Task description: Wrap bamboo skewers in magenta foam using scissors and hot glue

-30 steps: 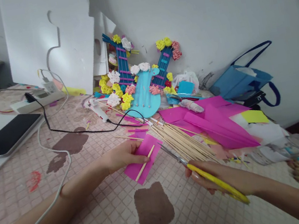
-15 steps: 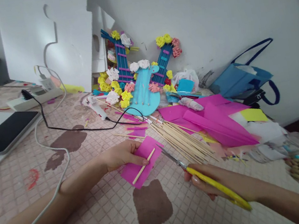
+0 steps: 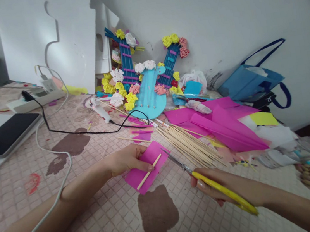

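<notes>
My left hand [image 3: 132, 159] pinches a small pink paper rectangle [image 3: 156, 150], its thumb pressing a short wooden stick [image 3: 149, 173] flat against the paper's face. The stick lies slantwise across the sheet. In my right hand [image 3: 210, 185] is a pair of scissors [image 3: 224, 190] with yellow handles. Their metal blades look closed or nearly so, and the tips reach the paper's upper right corner; whether they touch it I cannot tell. Beyond the hands lies a bundle of wooden skewers [image 3: 190, 145], with pink paper strips [image 3: 141, 132] to its left.
A glue gun [image 3: 99, 111] with a black cord rests behind my left hand. Decorated craft guitars [image 3: 151, 93] lean at the back. Pink sheets [image 3: 224, 124] and a blue bag [image 3: 249, 81] are at right. A tablet [image 3: 6, 133] lies left; a white cable [image 3: 66, 185] crosses my left forearm.
Both hands, the pink paper and the scissors keep almost the same places. The view has shifted very slightly.
</notes>
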A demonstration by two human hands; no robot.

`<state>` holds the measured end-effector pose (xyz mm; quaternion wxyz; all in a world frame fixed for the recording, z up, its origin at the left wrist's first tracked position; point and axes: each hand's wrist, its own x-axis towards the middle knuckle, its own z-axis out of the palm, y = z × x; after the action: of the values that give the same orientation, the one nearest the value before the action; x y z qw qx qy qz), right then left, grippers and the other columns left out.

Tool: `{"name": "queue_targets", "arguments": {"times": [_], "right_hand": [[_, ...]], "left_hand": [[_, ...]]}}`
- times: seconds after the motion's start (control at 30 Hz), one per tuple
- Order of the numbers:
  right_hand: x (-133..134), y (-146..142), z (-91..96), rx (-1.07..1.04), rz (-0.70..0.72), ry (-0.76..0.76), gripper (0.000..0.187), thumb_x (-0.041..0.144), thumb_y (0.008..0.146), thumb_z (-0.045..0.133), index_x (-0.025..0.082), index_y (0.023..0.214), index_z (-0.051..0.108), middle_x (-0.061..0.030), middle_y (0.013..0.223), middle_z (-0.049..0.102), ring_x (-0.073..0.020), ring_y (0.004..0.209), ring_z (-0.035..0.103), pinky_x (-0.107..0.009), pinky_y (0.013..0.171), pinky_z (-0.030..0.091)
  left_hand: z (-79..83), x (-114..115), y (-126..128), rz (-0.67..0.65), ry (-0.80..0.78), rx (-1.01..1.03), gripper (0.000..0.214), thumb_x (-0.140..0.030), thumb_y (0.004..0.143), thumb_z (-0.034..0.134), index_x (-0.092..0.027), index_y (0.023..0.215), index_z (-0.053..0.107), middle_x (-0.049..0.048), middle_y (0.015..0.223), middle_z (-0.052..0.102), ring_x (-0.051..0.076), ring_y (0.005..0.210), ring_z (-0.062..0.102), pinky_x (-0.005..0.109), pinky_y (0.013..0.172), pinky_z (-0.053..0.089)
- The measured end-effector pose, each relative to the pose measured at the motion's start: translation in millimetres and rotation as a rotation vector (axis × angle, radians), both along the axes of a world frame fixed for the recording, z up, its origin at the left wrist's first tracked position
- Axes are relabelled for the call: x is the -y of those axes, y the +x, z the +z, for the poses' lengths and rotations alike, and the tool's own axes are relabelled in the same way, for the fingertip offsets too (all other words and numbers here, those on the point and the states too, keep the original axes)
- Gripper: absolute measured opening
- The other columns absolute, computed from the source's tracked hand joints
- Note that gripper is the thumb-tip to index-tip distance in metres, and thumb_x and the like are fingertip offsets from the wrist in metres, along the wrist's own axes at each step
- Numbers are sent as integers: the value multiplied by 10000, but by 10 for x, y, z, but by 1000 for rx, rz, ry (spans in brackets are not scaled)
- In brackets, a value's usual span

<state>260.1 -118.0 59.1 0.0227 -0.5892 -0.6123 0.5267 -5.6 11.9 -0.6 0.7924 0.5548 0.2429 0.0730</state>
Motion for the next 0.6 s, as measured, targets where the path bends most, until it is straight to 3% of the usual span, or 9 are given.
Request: {"name": "queue_targets", "arguments": {"times": [0.17, 0.4, 0.6], "right_hand": [[-22, -27, 32, -10, -24, -16, 381, 561, 867, 471, 182, 832, 458, -22, 857, 486, -104, 668, 458, -218, 542, 456], [-32, -25, 48, 22, 5, -8, 416, 580, 886, 426, 174, 942, 496, -20, 854, 489, -107, 665, 463, -221, 530, 449], [-35, -36, 42, 0, 4, -17, 455, 636, 846, 448, 182, 878, 471, -27, 860, 495, -118, 687, 477, -220, 527, 450]], "left_hand": [[8, 5, 5, 9, 7, -22, 227, -274, 673, 786, -156, 834, 681, -10, 742, 686, 105, 574, 606, 187, 506, 448], [13, 6, 11, 22, 34, -40, 244, -274, 666, 785, -151, 851, 685, 0, 755, 690, 118, 597, 616, 203, 533, 467], [4, -4, 8, 10, 52, -56, 259, -290, 670, 782, -139, 856, 685, 13, 757, 688, 132, 623, 626, 224, 574, 489]]}}
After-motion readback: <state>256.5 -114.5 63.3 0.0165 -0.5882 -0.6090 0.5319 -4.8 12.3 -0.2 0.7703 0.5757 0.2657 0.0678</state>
